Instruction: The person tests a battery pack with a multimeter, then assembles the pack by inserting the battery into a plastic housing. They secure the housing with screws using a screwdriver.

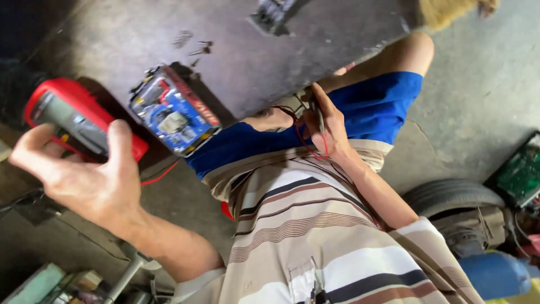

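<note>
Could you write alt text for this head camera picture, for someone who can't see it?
Seen from above, a person's left hand grips a red multimeter while the right hand holds thin probes with red and black leads. A blue circuit board and loose screws lie on a worn grey table.
</note>
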